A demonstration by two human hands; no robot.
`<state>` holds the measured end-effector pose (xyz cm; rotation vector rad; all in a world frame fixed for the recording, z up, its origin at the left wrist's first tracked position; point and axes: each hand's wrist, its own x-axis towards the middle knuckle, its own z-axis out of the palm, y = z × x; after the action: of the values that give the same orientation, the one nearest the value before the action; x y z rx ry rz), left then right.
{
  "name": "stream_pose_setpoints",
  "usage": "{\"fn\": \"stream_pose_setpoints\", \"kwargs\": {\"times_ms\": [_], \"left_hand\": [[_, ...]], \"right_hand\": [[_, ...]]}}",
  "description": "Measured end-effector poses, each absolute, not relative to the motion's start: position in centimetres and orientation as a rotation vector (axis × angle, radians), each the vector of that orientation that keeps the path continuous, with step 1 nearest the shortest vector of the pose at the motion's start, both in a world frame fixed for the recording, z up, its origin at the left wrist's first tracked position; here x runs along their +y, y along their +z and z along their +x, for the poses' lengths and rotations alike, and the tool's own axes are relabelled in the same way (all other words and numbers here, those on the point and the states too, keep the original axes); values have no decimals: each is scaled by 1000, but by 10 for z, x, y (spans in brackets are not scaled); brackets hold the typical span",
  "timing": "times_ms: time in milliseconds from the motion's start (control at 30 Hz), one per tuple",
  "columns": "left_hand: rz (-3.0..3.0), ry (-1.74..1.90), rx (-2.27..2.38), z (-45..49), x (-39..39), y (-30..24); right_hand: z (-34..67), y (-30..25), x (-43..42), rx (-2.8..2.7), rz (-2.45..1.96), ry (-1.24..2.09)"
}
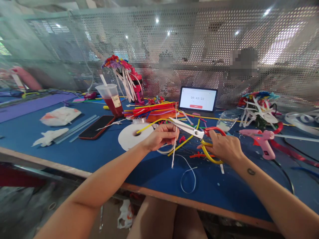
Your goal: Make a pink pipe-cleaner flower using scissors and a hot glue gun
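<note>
Single head-worn view, looking forward and down from close above the near edge of the blue desk (74,149), facing a perforated screen (199,49)

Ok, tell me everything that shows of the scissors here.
The scissors have long silvery metal blades and looped handles, one red, one yellow, plastic by the look. The right hand grips the handles, holding them above the blue table, blades pointing left, slightly parted. Their tips reach the white strip pinched upright in the left hand.

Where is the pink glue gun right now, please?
In the head view, the pink glue gun lies on the blue table, just right of the right hand holding the scissors.
</note>
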<state>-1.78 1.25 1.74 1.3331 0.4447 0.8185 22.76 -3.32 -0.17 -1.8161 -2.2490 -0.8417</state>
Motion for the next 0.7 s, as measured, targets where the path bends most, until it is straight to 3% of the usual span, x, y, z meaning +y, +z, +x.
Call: {"fn": "stream_pose_setpoints", "kwargs": {"times_ms": [433, 700], "left_hand": [[1342, 846, 446, -19, 15, 19], [1407, 878, 489, -18, 14, 18]], "right_hand": [[228, 3, -34, -2160, -1870, -431], [230, -2, -33, -2141, -1797, -439]]}}
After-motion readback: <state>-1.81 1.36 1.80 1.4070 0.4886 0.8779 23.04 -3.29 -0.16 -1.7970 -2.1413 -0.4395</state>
